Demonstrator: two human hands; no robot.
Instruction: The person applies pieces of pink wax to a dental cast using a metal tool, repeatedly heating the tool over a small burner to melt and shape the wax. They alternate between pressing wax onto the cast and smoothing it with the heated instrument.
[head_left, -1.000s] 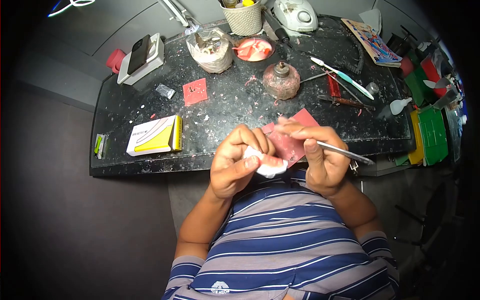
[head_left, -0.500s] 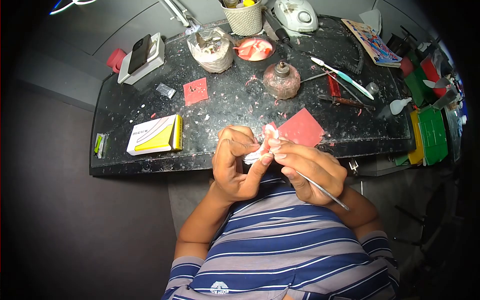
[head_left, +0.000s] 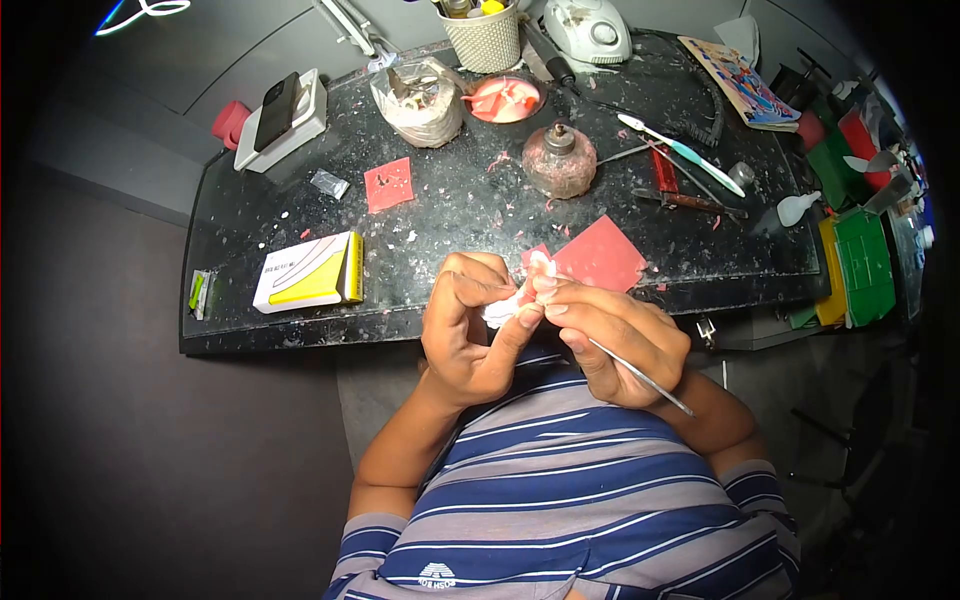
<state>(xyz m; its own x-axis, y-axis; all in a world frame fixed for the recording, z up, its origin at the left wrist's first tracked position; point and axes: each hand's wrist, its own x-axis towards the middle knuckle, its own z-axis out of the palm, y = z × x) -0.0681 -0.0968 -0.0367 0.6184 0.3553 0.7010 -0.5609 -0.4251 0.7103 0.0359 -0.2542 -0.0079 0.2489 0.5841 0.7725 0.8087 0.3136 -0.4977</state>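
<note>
My left hand (head_left: 468, 330) is closed around a small white and pink piece (head_left: 503, 312) that looks like a dental cast with pink wax on it. Fingers cover much of it, so its full shape is hidden. My right hand (head_left: 625, 345) meets it from the other side, thumb and fingers bent, fingertips touching the pink part. A thin metal wax carver (head_left: 645, 378) lies in the grip of this hand, its shank sticking out toward my shirt; the other end is hidden. Just beyond the fingers, a pink wax sheet (head_left: 603, 257) rests on the table.
On the black table (head_left: 450, 195) stand a spirit lamp (head_left: 559, 165), a bag of scraps (head_left: 420, 110) and a dish of pink wax (head_left: 505, 98). A yellow-white box (head_left: 312, 272) lies left. A toothbrush (head_left: 685, 153) and a red-handled tool (head_left: 664, 172) lie right.
Both hands stay together around the piece with only a slight shift of the fingers. The whole view has moved very slightly; nothing was put down or picked up.
</note>
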